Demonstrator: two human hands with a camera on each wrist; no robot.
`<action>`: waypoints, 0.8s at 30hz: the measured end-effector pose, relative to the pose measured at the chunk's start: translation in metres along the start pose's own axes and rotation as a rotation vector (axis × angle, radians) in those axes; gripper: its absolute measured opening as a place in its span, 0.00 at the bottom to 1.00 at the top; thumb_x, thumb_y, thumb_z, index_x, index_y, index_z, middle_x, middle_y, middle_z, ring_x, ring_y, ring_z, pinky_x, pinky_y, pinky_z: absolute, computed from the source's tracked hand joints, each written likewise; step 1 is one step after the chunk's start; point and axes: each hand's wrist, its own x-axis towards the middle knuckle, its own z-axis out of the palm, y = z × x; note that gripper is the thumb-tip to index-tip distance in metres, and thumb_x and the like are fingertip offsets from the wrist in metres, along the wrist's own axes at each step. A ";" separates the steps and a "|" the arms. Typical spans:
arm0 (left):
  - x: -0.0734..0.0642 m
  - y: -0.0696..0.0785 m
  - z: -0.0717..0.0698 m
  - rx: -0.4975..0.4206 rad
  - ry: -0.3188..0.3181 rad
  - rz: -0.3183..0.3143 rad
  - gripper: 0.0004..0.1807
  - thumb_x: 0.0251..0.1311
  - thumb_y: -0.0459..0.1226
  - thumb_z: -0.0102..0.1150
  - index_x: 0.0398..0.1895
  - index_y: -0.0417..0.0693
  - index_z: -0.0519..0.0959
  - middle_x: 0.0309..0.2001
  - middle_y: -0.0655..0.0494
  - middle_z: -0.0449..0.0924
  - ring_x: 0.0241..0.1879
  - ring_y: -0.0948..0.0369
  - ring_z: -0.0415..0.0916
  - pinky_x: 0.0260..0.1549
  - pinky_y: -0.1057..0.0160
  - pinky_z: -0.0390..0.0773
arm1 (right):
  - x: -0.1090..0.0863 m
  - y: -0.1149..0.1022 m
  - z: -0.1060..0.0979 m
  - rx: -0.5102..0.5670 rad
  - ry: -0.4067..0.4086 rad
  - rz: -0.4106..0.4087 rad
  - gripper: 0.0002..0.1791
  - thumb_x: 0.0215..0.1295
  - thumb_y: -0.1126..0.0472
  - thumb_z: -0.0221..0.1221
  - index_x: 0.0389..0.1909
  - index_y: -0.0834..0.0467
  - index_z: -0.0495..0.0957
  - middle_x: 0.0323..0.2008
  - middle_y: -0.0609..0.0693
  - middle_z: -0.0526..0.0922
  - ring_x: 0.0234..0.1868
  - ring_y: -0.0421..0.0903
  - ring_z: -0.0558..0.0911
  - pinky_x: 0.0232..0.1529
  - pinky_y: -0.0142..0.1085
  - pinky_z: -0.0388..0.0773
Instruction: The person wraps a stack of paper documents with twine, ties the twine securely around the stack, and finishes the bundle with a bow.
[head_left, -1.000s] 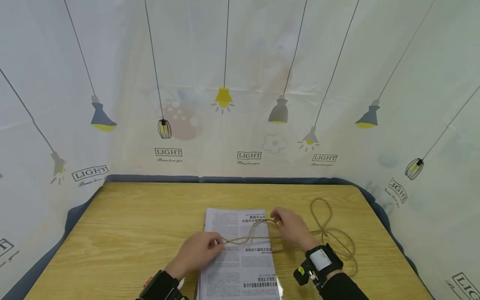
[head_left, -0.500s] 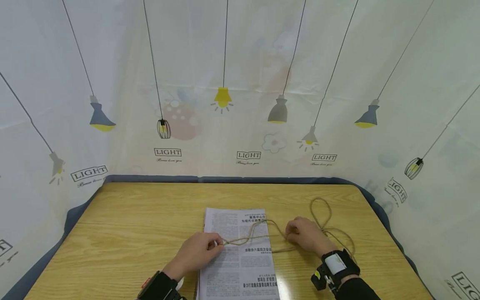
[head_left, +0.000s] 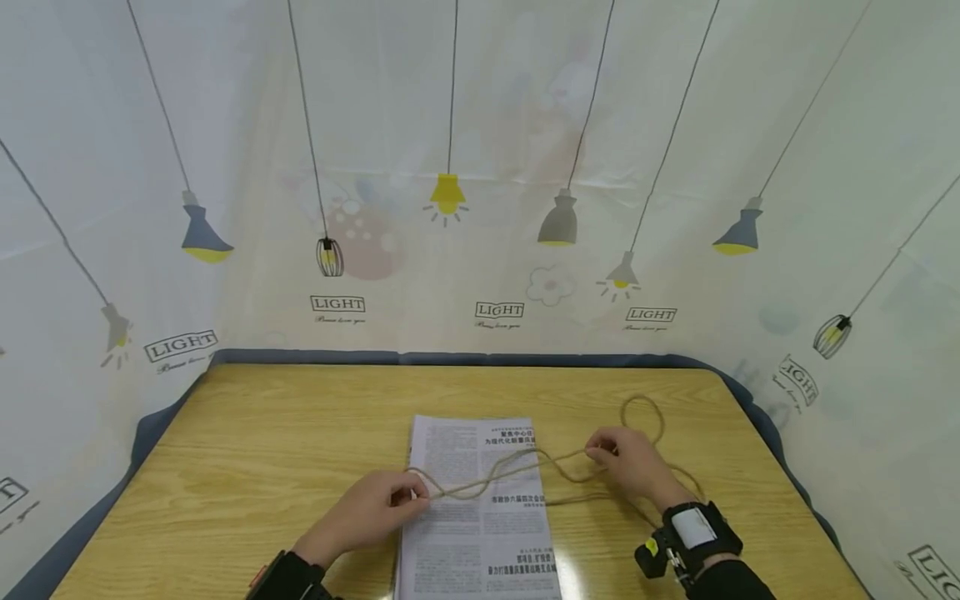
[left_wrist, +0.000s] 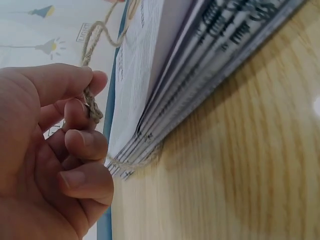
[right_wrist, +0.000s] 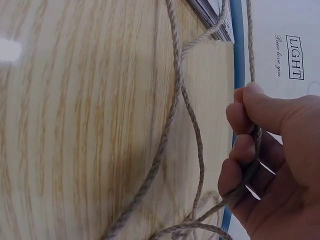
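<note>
A stack of folded newspapers [head_left: 480, 542] lies on the table, with a twine [head_left: 551, 459] crossing its top. My left hand [head_left: 371, 507] is over the stack's left edge; in the left wrist view its thumb and forefinger pinch a doubled, knotted-looking part of the twine [left_wrist: 93, 106]. Below it, a strand wraps round the stack's side. Right of the stack, my right hand [head_left: 636, 463] pinches another length, which runs back over the papers. The right wrist view shows this twine [right_wrist: 251, 45] passing between thumb and forefinger, then along the curled fingers.
Loose loops of twine [head_left: 641, 397] lie on the wooden table [head_left: 300, 433] behind and under my right hand. A white curtain [head_left: 420, 275] printed with lamps rises behind the table's far edge and along its sides.
My right hand has moved right, off the stack's edge, and now draws a strand straighter across the papers. The left hand has shifted slightly left, still pinching the twine.
</note>
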 end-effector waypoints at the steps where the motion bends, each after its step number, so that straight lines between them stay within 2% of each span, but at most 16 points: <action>1: -0.001 0.000 -0.001 0.003 0.000 -0.002 0.09 0.67 0.47 0.57 0.35 0.57 0.83 0.25 0.65 0.73 0.23 0.72 0.64 0.24 0.69 0.66 | -0.001 0.001 0.000 0.001 0.000 -0.006 0.05 0.68 0.59 0.59 0.38 0.54 0.82 0.31 0.45 0.81 0.30 0.37 0.74 0.30 0.31 0.71; 5: -0.002 0.001 -0.003 0.006 -0.003 -0.020 0.09 0.67 0.46 0.57 0.35 0.56 0.84 0.24 0.65 0.73 0.23 0.72 0.65 0.24 0.69 0.66 | -0.002 0.002 0.000 0.008 -0.021 -0.025 0.09 0.70 0.56 0.57 0.38 0.55 0.83 0.31 0.46 0.81 0.30 0.37 0.74 0.30 0.32 0.71; 9: -0.003 0.001 -0.004 0.009 -0.012 -0.040 0.08 0.66 0.45 0.58 0.34 0.56 0.84 0.23 0.65 0.73 0.22 0.72 0.65 0.23 0.69 0.66 | 0.000 0.002 0.007 0.010 -0.060 0.021 0.13 0.73 0.54 0.52 0.38 0.55 0.83 0.30 0.46 0.81 0.29 0.38 0.75 0.32 0.35 0.71; 14: -0.003 0.000 -0.002 0.019 -0.024 -0.058 0.07 0.66 0.45 0.58 0.34 0.57 0.84 0.22 0.66 0.71 0.21 0.72 0.64 0.22 0.70 0.66 | 0.004 -0.002 0.019 -0.055 -0.088 0.091 0.03 0.64 0.55 0.63 0.34 0.50 0.82 0.27 0.42 0.79 0.28 0.38 0.73 0.32 0.35 0.70; 18: -0.004 -0.001 -0.001 0.023 -0.018 -0.052 0.07 0.66 0.46 0.58 0.33 0.58 0.84 0.22 0.67 0.70 0.21 0.72 0.63 0.22 0.70 0.65 | 0.005 -0.012 0.025 -0.079 -0.126 0.097 0.05 0.59 0.60 0.67 0.29 0.50 0.80 0.24 0.43 0.76 0.27 0.40 0.72 0.31 0.36 0.68; 24: -0.008 -0.003 -0.003 0.016 -0.009 -0.039 0.08 0.66 0.47 0.57 0.34 0.58 0.84 0.23 0.66 0.72 0.22 0.72 0.65 0.23 0.70 0.67 | 0.002 -0.017 0.027 -0.153 -0.147 0.066 0.09 0.66 0.63 0.60 0.26 0.52 0.75 0.26 0.45 0.72 0.27 0.42 0.69 0.30 0.36 0.66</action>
